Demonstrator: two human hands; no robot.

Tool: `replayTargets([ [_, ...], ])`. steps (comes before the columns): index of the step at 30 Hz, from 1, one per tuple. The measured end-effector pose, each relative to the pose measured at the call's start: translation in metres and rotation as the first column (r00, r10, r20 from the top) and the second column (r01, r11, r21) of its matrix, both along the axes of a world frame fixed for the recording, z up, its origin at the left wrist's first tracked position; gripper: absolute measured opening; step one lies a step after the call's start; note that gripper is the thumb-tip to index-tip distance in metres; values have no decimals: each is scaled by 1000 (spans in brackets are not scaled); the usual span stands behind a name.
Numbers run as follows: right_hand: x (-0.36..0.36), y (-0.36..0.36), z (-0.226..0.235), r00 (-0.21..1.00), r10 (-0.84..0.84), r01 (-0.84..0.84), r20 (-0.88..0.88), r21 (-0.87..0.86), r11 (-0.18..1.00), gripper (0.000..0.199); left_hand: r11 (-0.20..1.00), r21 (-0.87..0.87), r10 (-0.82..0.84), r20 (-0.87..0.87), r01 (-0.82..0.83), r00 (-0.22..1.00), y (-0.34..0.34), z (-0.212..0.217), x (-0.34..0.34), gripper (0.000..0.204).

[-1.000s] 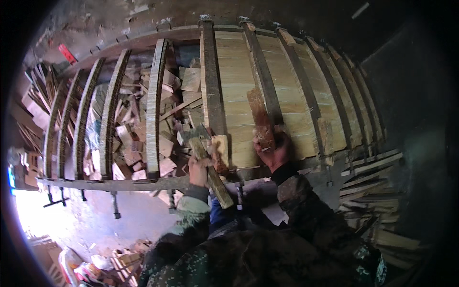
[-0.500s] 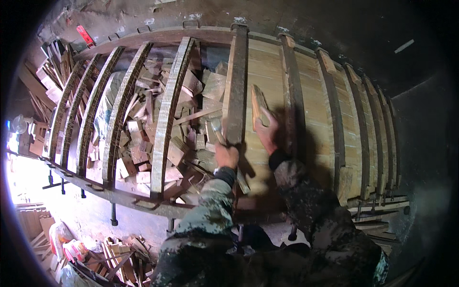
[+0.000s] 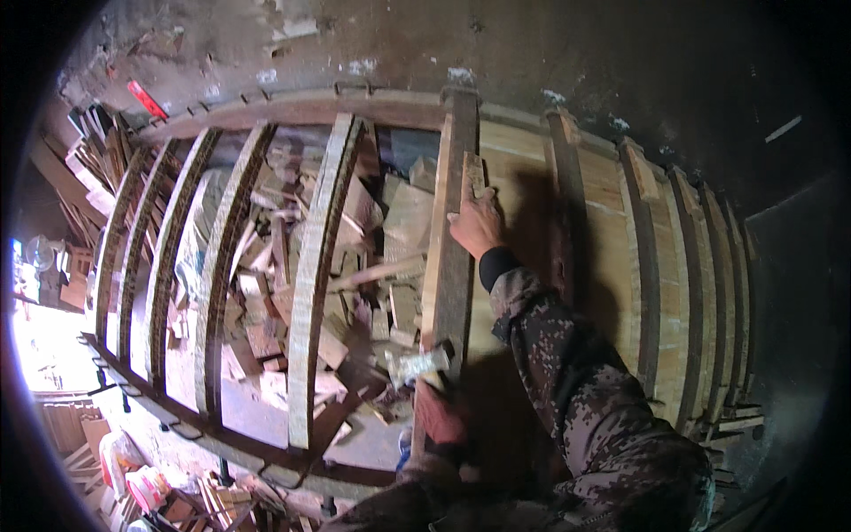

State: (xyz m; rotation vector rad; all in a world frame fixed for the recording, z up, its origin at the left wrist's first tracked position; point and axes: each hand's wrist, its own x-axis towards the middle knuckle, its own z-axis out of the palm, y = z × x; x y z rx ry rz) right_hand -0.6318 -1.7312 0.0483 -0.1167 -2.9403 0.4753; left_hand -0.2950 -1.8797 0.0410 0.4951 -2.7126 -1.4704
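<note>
My right hand (image 3: 479, 223) closes on a short wooden wedge (image 3: 472, 167) and presses it along the right side of a dark crossbar (image 3: 461, 204). A pale plywood panel (image 3: 510, 182) lies under the crossbar on that side. Lower down, close to my body, my left hand (image 3: 441, 415) is wrapped round a hammer, blurred by motion. The hammer's pale metal head (image 3: 417, 363) is beside the crossbar's near part; its handle is mostly hidden by my fingers.
Several dark crossbars (image 3: 647, 266) span the panel on the right. On the left, bare bars (image 3: 315, 266) cross over a heap of wood offcuts (image 3: 355, 306). A metal rail (image 3: 399, 111) runs along the far wall. Bags and scrap wood (image 3: 120, 457) lie lower left.
My right hand has moved left with the wedge, up against the crossbar. My left hand has come back toward my body with the hammer. The whole view has shifted.
</note>
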Motion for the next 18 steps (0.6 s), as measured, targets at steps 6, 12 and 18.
replayTargets([
  [6, -185, 16, 11, 998, -49, 51, -28, 95, 994, 85, 965, 107, -251, 89, 241, 964, -14, 19, -23, 54],
  [12, -272, 45, -25, 993, -118, 116, 11, 123, 986, 83, 941, 136, -324, 85, 311, 942, -22, 20, -49, 52],
  [18, -191, 58, 12, 992, -14, -26, -128, -300, 954, 87, 944, 77, -320, -12, 320, 947, -18, 35, -26, 51],
])
